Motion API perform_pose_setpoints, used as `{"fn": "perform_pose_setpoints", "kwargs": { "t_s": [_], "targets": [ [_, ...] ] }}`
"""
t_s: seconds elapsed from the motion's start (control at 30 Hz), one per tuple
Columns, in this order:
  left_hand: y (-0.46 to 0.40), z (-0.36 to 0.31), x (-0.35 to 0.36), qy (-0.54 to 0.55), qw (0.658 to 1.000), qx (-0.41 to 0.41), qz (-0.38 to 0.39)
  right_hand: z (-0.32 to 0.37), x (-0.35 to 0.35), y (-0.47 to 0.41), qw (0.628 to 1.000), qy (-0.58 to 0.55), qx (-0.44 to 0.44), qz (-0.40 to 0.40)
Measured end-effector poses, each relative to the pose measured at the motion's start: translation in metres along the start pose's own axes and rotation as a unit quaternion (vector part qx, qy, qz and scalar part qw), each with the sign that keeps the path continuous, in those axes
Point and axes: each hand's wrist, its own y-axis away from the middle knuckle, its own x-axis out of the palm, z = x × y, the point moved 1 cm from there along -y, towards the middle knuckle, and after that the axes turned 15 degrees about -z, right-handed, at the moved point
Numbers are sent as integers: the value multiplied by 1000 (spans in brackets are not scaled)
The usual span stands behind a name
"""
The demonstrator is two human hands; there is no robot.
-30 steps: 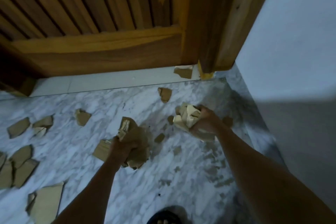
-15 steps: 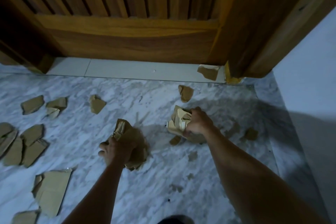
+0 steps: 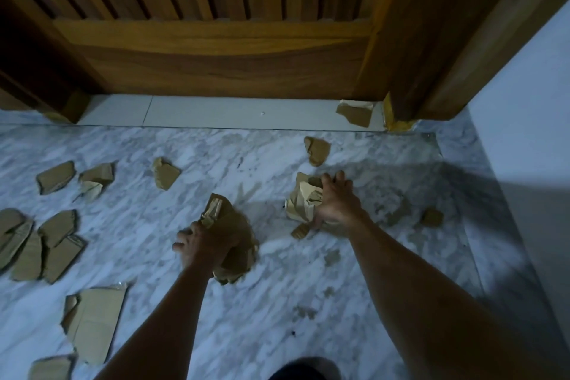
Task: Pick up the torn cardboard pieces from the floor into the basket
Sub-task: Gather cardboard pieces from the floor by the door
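Note:
My left hand (image 3: 202, 245) grips a thick bundle of brown torn cardboard pieces (image 3: 234, 234) just above the marble floor. My right hand (image 3: 334, 202) holds a second, paler bundle of cardboard pieces (image 3: 300, 202), fingers curled over its top. Loose pieces lie around: one (image 3: 317, 149) just beyond the right hand, one (image 3: 354, 112) on the white threshold, a small one (image 3: 431, 216) to the right, a small scrap (image 3: 300, 230) under the right hand, one (image 3: 166, 174) at centre left, several at far left (image 3: 46, 244), and a large one (image 3: 92, 321) at lower left. No basket is in view.
A wooden slatted door (image 3: 216, 40) and its frame (image 3: 431, 40) close the far side. A pale wall (image 3: 524, 133) runs along the right. A dark shoe tip (image 3: 303, 372) shows at the bottom edge. The floor (image 3: 277, 302) is grey-white marble.
The view has swung left and nearer the floor. Both hands, still holding their bundles, have lowered; the right hand now reaches over its bundle with fingers spread toward the piece beyond.

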Motion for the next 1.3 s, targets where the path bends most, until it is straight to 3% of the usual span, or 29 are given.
{"fn": "perform_pose_setpoints", "kwargs": {
  "t_s": [0.23,0.5,0.57,0.7,0.87,1.03,1.17,1.23,1.3],
  "targets": [
    [-6,-1,-6,110,989,-64,72,1,1,-4,1000,-8,27,5],
    [-10,-3,4,296,939,-61,163,-5,-2,-10,992,-110,59,22],
    [-5,-10,2,346,918,-75,179,-7,-4,-15,977,-190,91,11],
    [5,-20,9,443,871,-105,187,-11,-7,-18,912,-378,162,-3],
    [23,-42,10,507,823,-113,231,15,13,4,895,-417,142,64],
    [15,-48,10,494,816,-104,283,18,21,-2,879,-446,145,86],
    [2,-60,15,504,812,-106,273,13,-6,-41,886,-442,129,52],
    [-4,-66,16,509,812,-105,265,8,-22,-74,908,-398,128,3],
    [-10,-67,16,509,812,-109,265,6,-36,-101,938,-326,117,13]
  ]
}}
